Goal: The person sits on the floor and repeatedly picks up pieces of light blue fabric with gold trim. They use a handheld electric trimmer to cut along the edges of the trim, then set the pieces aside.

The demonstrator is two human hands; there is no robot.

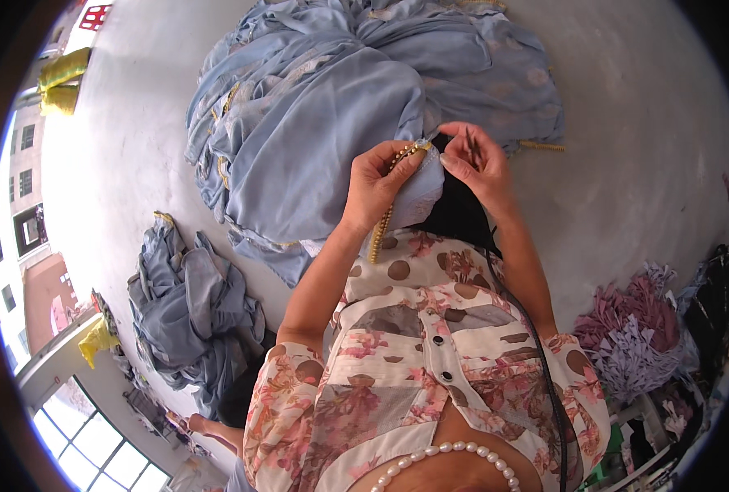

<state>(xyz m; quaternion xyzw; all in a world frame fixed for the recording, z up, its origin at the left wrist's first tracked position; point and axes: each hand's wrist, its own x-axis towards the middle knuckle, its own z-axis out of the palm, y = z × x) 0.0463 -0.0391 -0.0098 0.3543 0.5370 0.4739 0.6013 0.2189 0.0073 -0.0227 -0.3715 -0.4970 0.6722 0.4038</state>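
My left hand [381,182] pinches the edge of a light blue cloth [331,123], where a gold beaded trim [380,234] runs along it. The trim's tail hangs below that hand toward my lap. Just right of the pinched edge is my right hand [479,168], its thumb and forefinger close to the cloth. A small dark pointed tool [473,148], possibly thread snips, is held within the right hand's curled fingers; most of it is hidden. The rest of the cloth spreads in a large gathered heap beyond both hands.
A second blue cloth pile [188,303] lies at the left. Pink and pale lilac fabric strips [635,336] are bunched at the lower right. Part of another person's arm [212,428] shows at the lower left. Light grey table surface [627,148] extends right of the heap.
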